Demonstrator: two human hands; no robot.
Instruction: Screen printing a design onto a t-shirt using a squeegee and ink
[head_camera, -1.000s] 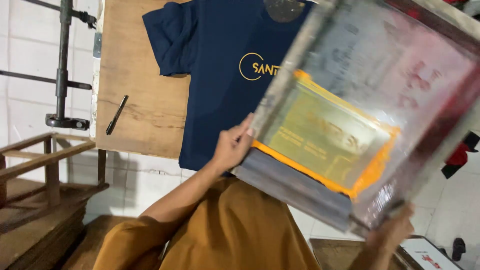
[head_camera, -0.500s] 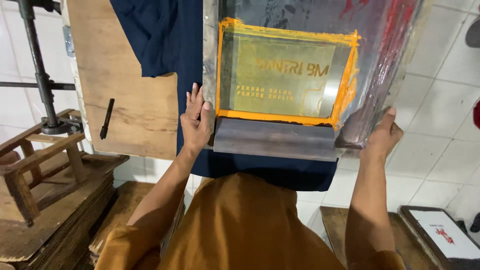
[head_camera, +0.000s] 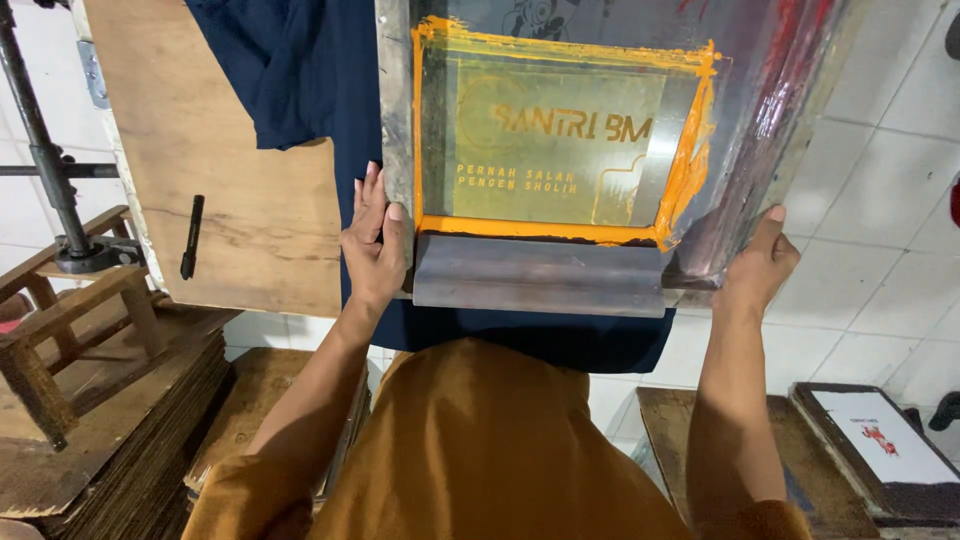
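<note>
Both hands (head_camera: 372, 245) (head_camera: 760, 262) flat-fingered against printing screen frame (head_camera: 540, 272) edges.

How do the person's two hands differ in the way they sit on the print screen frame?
The left hand lies against the left side of the screen frame, fingers stretched upward and close together; the right hand grips the frame's lower right corner, thumb raised and fingers hidden behind it. The left hand overlaps the navy shirt; the right hand sits over white floor tiles. Both are bare and touch the frame's near end.
</note>
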